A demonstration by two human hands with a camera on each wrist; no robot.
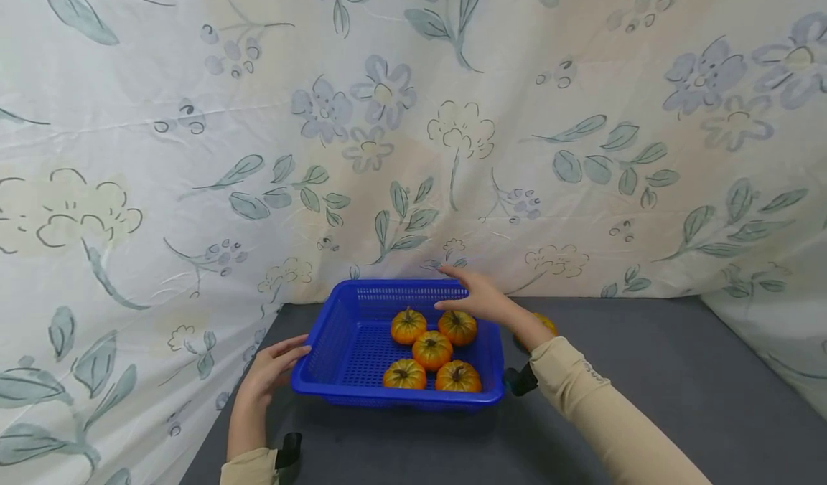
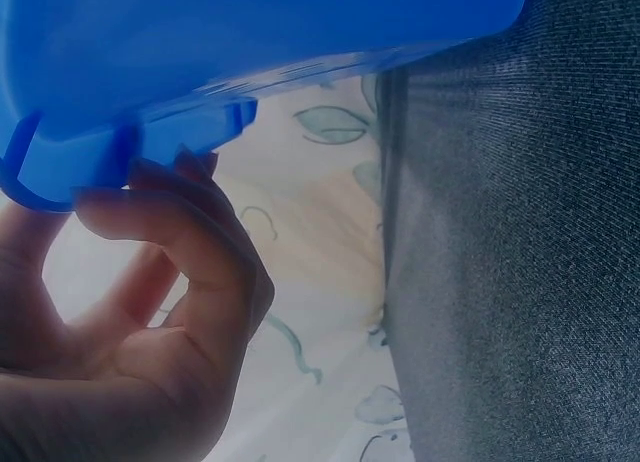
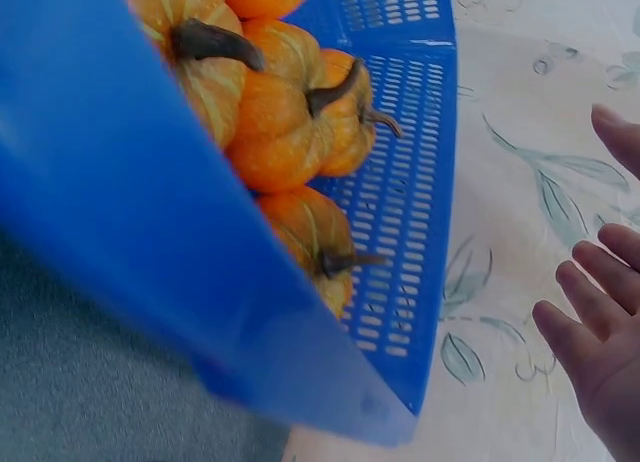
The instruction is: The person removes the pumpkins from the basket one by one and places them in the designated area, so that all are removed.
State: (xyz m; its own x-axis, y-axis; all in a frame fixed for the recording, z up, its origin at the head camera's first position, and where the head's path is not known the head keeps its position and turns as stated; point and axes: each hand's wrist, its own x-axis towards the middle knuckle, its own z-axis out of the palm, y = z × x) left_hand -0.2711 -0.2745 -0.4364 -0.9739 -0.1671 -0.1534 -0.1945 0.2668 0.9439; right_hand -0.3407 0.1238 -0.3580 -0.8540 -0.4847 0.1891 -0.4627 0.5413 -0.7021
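Observation:
A blue plastic basket [image 1: 349, 341] with a slotted wall and floor holds several small orange pumpkins [image 1: 432, 350], grouped toward its right side. My left hand [image 1: 268, 370] is at the basket's left rim; in the left wrist view its curled fingers [image 2: 190, 232] grip the rim's edge. Over the back right of the basket is my right hand [image 1: 481, 298], its thumb and fingers spread with nothing between them. The right wrist view shows this hand [image 3: 610, 332] apart from the basket's slotted wall [image 3: 400, 212].
Another orange pumpkin [image 1: 545, 322] lies to the right of the basket, partly hidden behind my right wrist. A dark grey table [image 1: 646, 370] lies under everything. Behind it hangs a white cloth [image 1: 400, 241] printed with flowers and leaves.

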